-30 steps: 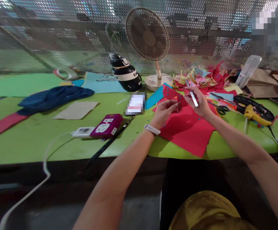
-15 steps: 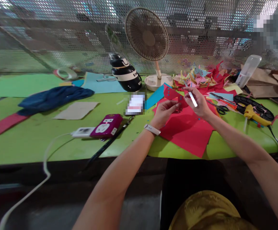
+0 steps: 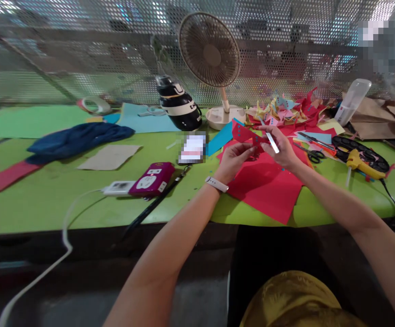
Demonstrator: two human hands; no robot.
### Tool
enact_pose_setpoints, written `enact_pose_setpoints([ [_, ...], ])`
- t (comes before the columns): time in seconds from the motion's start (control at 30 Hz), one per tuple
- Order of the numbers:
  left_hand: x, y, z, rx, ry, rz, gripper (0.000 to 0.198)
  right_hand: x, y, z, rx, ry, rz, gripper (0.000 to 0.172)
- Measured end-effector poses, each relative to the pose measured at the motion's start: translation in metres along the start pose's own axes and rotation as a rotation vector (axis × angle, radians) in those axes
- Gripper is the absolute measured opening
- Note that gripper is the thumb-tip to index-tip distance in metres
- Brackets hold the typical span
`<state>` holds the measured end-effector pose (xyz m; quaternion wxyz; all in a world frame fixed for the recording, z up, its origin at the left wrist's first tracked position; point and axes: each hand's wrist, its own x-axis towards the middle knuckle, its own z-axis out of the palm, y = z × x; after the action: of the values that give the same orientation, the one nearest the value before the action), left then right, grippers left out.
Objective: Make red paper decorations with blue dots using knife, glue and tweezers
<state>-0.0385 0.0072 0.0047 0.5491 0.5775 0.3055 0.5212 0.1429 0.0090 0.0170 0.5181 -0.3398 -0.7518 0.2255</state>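
My left hand (image 3: 236, 159) is closed on a folded red paper piece (image 3: 241, 131) dotted with small blue spots, pinching its lower edge between thumb and fingers. Beside it, my right hand (image 3: 281, 147) grips slim silver tweezers (image 3: 271, 141), whose narrow end points up and away. The right fingertips are close to the red piece; whether they touch it I cannot tell. Under both hands a large red paper sheet (image 3: 265, 190) lies on the green table (image 3: 184, 211). A strip of blue paper (image 3: 223, 137) lies behind the left hand.
Scissors (image 3: 315, 156) and a yellow glue gun (image 3: 366, 165) lie right of my hands. Behind are a fan (image 3: 212, 54), a black-and-white bottle (image 3: 182, 108) and a pile of coloured paper pieces (image 3: 289, 109). A phone (image 3: 193, 147) and purple power strip (image 3: 152, 179) lie left.
My right hand and the tweezers have shifted slightly, the tweezers now tilting a little more to the left. The left hand still holds the red paper piece in the same place.
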Motion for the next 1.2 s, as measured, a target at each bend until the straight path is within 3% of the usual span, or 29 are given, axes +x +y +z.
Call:
enact_pose_setpoints([
  [0.77,0.0013,-0.0016,-0.0004,-0.022,-0.02,0.035,0.038,0.0009,-0.0015,-0.0022,0.008,0.006,-0.017,0.041],
  [1.2,0.0011,-0.0033,-0.002,0.031,-0.044,0.044,0.036,0.0036,0.0004,-0.0061,-0.065,-0.049,0.065,0.049],
])
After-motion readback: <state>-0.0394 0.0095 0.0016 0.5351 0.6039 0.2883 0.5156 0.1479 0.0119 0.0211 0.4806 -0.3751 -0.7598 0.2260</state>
